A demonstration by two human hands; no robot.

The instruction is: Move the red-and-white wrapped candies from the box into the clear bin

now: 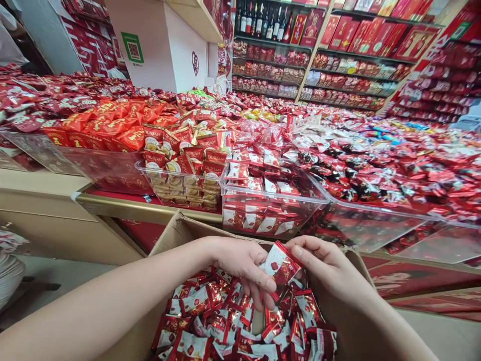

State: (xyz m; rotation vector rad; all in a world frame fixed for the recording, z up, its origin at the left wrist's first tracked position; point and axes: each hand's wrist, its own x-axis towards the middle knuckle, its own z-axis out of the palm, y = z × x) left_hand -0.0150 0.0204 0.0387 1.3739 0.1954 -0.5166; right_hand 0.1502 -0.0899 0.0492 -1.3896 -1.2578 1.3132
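A small red and white wrapped candy packet (280, 264) is held between my two hands above an open cardboard box (180, 226). My left hand (244, 265) grips its left side, the thumb over the wrapper and the other fingers beneath. With thumb and fingertips, my right hand (319, 260) pinches the packet's upper right edge. Under both hands, many loose packets of the same look (203, 301) lie jumbled in the box. Just beyond it stands a clear plastic bin (278, 198) holding similar red and white packets in stacked rows.
Left of that bin is a clear bin of durian packets (184, 180), then orange-red packets (108, 125). Dark and red sweets (376, 170) fill bins to the right. Behind are a white pillar (150, 45) and shelves with bottles (263, 22). A gold counter edge (124, 205) borders the box.
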